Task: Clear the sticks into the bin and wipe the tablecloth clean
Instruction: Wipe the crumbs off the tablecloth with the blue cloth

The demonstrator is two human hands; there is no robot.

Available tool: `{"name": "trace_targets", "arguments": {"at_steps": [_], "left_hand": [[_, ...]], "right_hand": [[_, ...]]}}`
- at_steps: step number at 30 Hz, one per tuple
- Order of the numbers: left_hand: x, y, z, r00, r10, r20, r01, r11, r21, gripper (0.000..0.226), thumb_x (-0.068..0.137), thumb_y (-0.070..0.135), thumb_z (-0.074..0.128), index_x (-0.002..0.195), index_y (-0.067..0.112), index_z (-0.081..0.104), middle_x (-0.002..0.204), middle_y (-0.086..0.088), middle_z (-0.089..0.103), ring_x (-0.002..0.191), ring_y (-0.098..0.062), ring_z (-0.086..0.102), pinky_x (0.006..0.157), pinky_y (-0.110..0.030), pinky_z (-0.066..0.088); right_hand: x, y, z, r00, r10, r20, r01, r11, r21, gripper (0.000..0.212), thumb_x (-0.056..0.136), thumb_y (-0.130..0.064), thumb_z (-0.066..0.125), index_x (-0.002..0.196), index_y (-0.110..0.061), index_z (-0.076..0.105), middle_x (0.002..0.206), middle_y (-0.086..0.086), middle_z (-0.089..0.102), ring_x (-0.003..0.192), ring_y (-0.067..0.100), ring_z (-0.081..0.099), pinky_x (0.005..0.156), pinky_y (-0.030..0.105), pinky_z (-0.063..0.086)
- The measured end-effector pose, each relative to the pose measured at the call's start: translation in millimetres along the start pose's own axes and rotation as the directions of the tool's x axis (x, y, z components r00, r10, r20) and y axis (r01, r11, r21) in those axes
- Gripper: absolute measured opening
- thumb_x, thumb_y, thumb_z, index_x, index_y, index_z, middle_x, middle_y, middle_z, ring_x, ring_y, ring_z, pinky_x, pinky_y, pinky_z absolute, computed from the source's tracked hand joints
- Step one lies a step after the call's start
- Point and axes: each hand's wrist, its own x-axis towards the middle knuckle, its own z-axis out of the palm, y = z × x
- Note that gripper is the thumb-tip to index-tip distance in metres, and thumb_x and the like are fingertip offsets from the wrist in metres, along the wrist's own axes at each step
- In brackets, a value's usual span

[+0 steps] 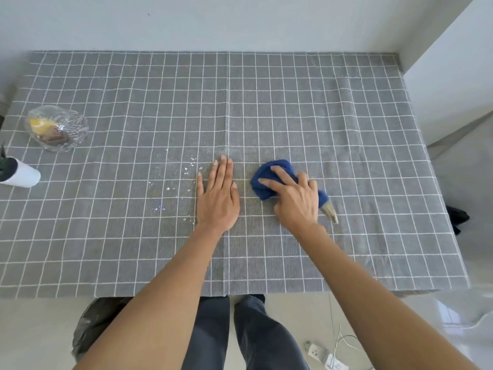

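A grey tablecloth (333, 116) with a white grid covers the table. My right hand (296, 197) presses a bunched blue cloth (272, 173) onto it, right of centre; a beige corner of the cloth sticks out behind the hand. My left hand (217, 194) lies flat on the tablecloth, fingers spread, holding nothing. White crumbs (190, 166) and a faint smear are scattered just left of the left hand. A black bin bag (98, 321) sits on the floor under the near table edge, left of my legs. No sticks are visible on the table.
A glass bowl (57, 128) with yellow and brown contents stands at the far left. A white bottle (21, 174) lies at the left edge. A wall runs behind the table. A power strip with cables (320, 352) lies on the floor at the right.
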Motion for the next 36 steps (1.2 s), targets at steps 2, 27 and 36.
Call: {"name": "trace_targets", "arguments": {"at_steps": [2,27,36], "left_hand": [[1,0,0,1.0,0.001,0.0,-0.001,1.0,-0.005,0.055,0.1,0.031,0.008,0.15,0.022,-0.013,0.157,0.007,-0.018,0.144,-0.009,-0.019,0.117,-0.044,-0.013],[1,0,-1,1.0,-0.001,0.023,0.001,1.0,-0.023,0.054,0.101,0.031,0.009,0.149,0.022,-0.014,0.157,0.007,-0.02,0.144,-0.01,-0.019,0.118,-0.046,-0.009],[0,0,-2,1.0,0.004,-0.003,-0.004,1.0,-0.021,0.054,0.101,0.03,0.01,0.15,0.021,-0.012,0.157,0.006,-0.016,0.145,-0.01,-0.016,0.118,-0.045,-0.01]], "right_hand": [[4,3,-3,0.999,0.012,0.046,-0.011,0.999,-0.034,0.054,0.078,-0.014,0.059,0.122,-0.044,0.058,0.141,-0.009,0.047,0.096,0.03,0.047,0.077,0.039,0.031],[-4,36,-8,0.989,0.135,0.054,-0.131,0.989,-0.07,0.055,0.081,-0.015,0.058,0.126,-0.047,0.052,0.146,-0.01,0.039,0.101,0.03,0.044,0.08,0.038,0.03],[-8,29,-9,0.998,0.046,-0.042,-0.043,0.996,0.077,0.053,0.073,-0.01,0.047,0.112,-0.042,0.065,0.133,-0.007,0.055,0.082,0.031,0.048,0.069,0.034,0.028]]}}
